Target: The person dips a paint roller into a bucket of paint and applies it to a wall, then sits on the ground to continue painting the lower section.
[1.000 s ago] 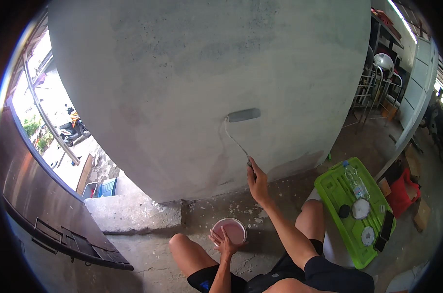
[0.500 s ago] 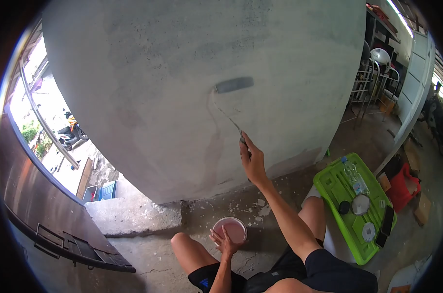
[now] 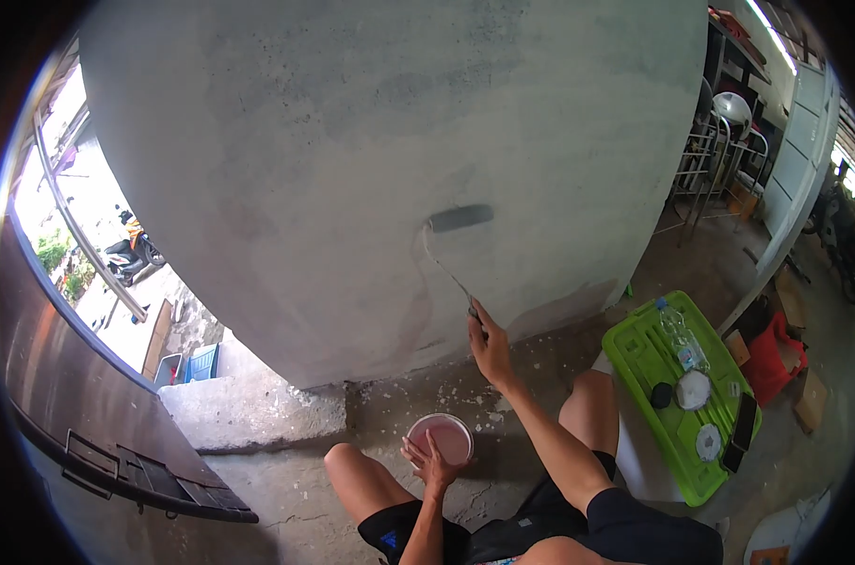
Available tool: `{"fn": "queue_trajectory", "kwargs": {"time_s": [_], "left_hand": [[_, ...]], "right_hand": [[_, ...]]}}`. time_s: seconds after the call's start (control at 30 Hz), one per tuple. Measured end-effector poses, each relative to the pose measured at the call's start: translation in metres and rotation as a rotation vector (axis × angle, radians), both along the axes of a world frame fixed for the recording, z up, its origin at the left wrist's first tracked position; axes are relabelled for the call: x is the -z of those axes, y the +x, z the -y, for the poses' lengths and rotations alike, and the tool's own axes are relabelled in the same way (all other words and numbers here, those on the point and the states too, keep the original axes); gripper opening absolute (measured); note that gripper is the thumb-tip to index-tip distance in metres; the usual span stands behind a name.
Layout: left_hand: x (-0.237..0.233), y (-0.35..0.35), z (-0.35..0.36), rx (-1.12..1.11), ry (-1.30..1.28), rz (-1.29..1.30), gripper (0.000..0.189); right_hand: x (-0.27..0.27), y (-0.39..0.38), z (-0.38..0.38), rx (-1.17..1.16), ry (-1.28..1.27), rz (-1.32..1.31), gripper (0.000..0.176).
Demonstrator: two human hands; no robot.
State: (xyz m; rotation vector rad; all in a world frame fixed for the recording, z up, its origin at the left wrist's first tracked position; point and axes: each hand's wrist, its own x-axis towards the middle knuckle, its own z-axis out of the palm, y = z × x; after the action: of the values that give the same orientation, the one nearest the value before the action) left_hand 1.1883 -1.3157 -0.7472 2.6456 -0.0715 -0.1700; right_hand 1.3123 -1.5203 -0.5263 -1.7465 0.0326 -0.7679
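Note:
My right hand [image 3: 489, 348] is wrapped round the handle of a paint roller [image 3: 461, 218]. Its dark grey sleeve lies against the pale grey wall [image 3: 314, 188], with the thin wire frame running down to my fist. Low in front of me, my left hand [image 3: 433, 461] rests on the near left side of a round white-rimmed tub [image 3: 469, 443], fingers spread over the rim. Something pinkish shows inside the tub.
A green lid [image 3: 635, 363] at the right bears a plastic bottle [image 3: 682, 341], round pieces and a black phone-like object [image 3: 743, 424]. A concrete step [image 3: 258, 414] and a brown metal door [image 3: 98, 377] are at the left. A red bag [image 3: 779, 358] lies far right.
The roller and my right hand have moved down the wall, the roller also slightly right. My left hand stays on the tub. The view has shifted slightly.

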Motion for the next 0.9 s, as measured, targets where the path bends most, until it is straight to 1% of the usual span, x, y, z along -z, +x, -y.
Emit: {"fn": "queue_trajectory", "kwargs": {"time_s": [0.03,0.1,0.13,0.2,0.27,0.33,0.37,0.4,0.43,0.47,0.53,0.57,0.67,0.77,0.83,0.87,0.9], "left_hand": [[0.004,0.0,0.0,0.002,-0.001,-0.001,0.143],[0.012,-0.002,-0.001,0.027,0.011,0.105,0.143],[0.005,-0.003,-0.001,0.026,0.011,0.101,0.143],[-0.008,-0.002,0.002,0.005,0.003,-0.024,0.143],[-0.002,-0.002,0.001,0.012,0.014,0.022,0.143],[-0.005,-0.002,0.002,0.019,0.026,0.068,0.143],[-0.009,-0.002,0.002,0.01,0.018,0.012,0.142],[-0.013,-0.001,0.002,0.001,0.01,-0.043,0.142],[-0.013,0.0,0.002,0.0,0.01,-0.042,0.142],[-0.013,0.0,0.002,-0.007,0.009,-0.056,0.141],[-0.013,0.0,0.002,-0.014,0.009,-0.071,0.141],[-0.014,0.0,0.002,-0.018,-0.001,-0.077,0.141],[-0.017,-0.001,0.002,-0.023,-0.016,-0.074,0.14],[-0.018,0.0,0.003,-0.024,-0.021,-0.075,0.14],[-0.017,0.0,0.002,-0.022,-0.019,-0.088,0.14],[-0.016,-0.001,0.002,-0.019,-0.019,-0.074,0.14],[-0.016,-0.001,0.002,-0.018,-0.02,-0.059,0.139]], "right_hand": [[-0.017,0.003,0.001,-0.019,0.018,0.031,0.039],[-0.043,0.014,0.006,-0.03,0.014,0.044,0.04],[-0.055,0.018,0.006,-0.045,0.008,0.057,0.041],[-0.08,0.019,0.002,-0.062,0.04,0.06,0.041],[-0.085,0.019,0.0,-0.076,0.071,0.067,0.042],[-0.073,0.019,-0.002,-0.069,0.074,0.059,0.041],[-0.06,0.021,-0.002,-0.07,0.074,0.06,0.041],[-0.037,0.026,-0.001,-0.046,0.025,0.076,0.043],[-0.017,0.027,0.0,-0.023,-0.024,0.092,0.045],[-0.004,0.022,-0.002,-0.024,-0.023,0.092,0.045],[0.025,0.01,-0.005,-0.018,0.037,-0.01,0.04],[0.04,0.006,-0.006,-0.019,0.038,-0.01,0.04],[0.08,-0.006,-0.007,0.025,-0.031,-0.06,0.042],[0.088,-0.011,-0.007,0.016,-0.035,-0.116,0.043],[0.072,-0.012,-0.009,-0.016,0.049,-0.153,0.043],[0.062,-0.009,-0.009,-0.015,0.049,-0.155,0.043],[0.051,-0.004,-0.008,-0.025,0.064,-0.104,0.043]]}}
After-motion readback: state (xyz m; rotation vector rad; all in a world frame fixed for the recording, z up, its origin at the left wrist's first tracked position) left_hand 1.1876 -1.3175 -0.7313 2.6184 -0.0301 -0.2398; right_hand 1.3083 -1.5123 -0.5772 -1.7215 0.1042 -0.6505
